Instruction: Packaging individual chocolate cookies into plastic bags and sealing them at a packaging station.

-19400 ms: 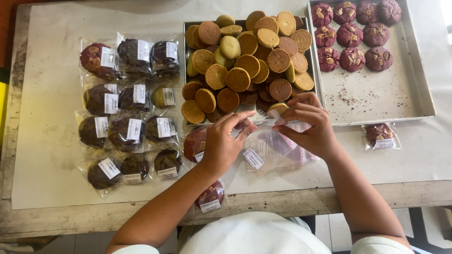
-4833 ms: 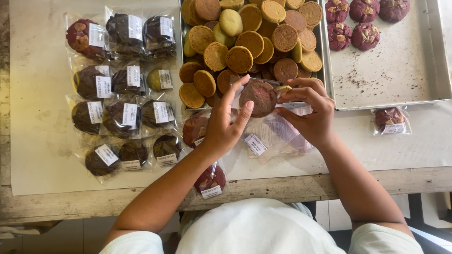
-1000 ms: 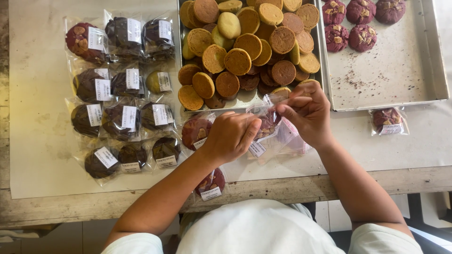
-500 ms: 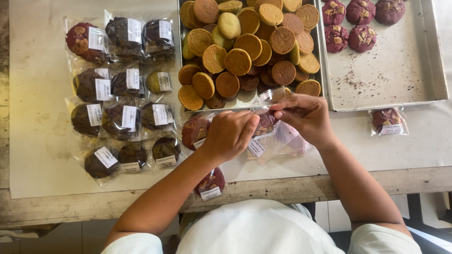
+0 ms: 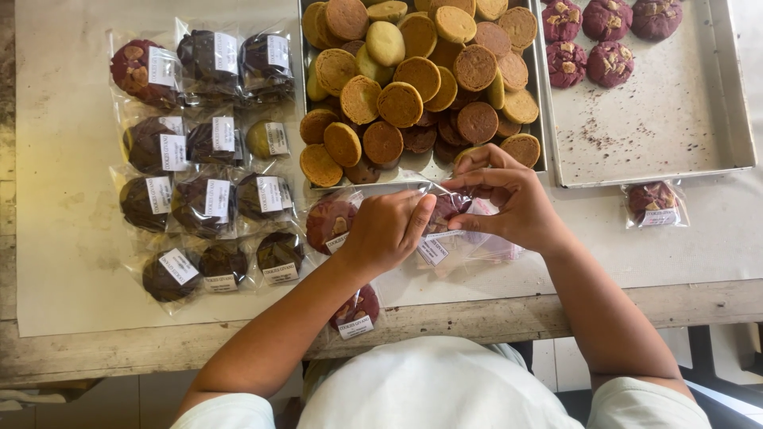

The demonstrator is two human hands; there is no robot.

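Both of my hands meet over the table's front middle on one clear plastic bag (image 5: 447,208) with a dark red cookie inside. My left hand (image 5: 385,232) pinches the bag's left side with curled fingers. My right hand (image 5: 509,202) grips its top right edge between thumb and fingertips. The bag lies just in front of a metal tray (image 5: 397,181) piled with brown and golden cookies (image 5: 413,79). Under my right hand lies a pile of clear labelled bags (image 5: 493,248).
A second metal tray (image 5: 660,119) at the back right holds several dark red cookies (image 5: 600,40) and crumbs. Rows of bagged, labelled cookies (image 5: 207,159) cover the left. Single bagged red cookies lie by my left hand (image 5: 328,222), at the table's front edge (image 5: 356,311) and at right (image 5: 653,202).
My hands have drawn closer together on the bag, the right one sliding left along its top. The red cookie, held bare a few seconds ago, now sits inside the bag.
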